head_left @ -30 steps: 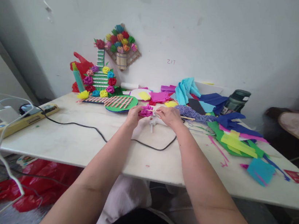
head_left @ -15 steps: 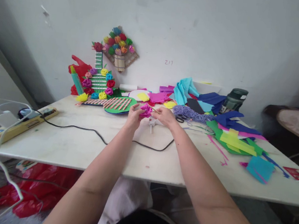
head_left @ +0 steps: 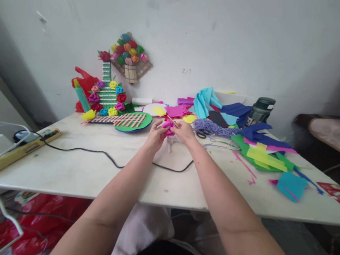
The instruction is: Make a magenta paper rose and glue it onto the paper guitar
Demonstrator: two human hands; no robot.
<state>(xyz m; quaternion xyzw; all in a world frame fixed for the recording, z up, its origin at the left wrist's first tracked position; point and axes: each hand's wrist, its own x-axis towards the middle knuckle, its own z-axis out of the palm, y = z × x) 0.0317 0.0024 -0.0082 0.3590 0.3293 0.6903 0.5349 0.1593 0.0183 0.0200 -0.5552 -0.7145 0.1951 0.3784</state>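
While your left hand loosely grips crumpled bright-pink paper at twelve o'clock over the bench, your right hand pinches a slim tan stick; shaping seems underway, next needing steady pressure

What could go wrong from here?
1. The pink paper between the left hand and right hand looks thin and crumpled; the stick in the right hand's fingers might tear it.
2. The black cord crosses the table under the left forearm; an arm dragging low may snag it.
3. The scissors lie near the right wrist and could get knocked.
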